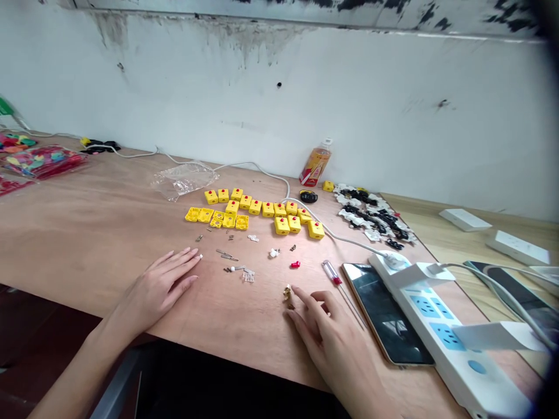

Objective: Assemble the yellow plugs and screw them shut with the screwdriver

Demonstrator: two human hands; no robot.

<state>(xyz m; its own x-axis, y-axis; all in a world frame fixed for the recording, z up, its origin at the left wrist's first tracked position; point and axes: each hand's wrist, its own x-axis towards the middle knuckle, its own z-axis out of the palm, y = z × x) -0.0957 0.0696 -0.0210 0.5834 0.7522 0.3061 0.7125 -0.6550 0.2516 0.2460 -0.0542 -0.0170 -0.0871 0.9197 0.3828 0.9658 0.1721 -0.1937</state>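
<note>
A person's left hand (159, 285) lies flat on a wooden counter (87, 244), fingers loosely spread, with a tiny white plastic part (200, 256) at the tip of the index finger; whether it is gripped or only touched cannot be made out. The right hand (332, 340) rests with fingers apart, its index fingertip beside a small brass fitting (287, 294), too small and blurred to identify, and no grip on it can be confirmed. Loose screws and metal clips (231, 256) lie between the hands. Beyond them stand rows of yellow plastic housings (262, 209) with red buttons. A red-handled screwdriver (332, 273) lies just past the right hand, beside a smartphone (384, 314) partly covered by a white power strip (454, 343), which the frame cuts off at lower right.
</note>
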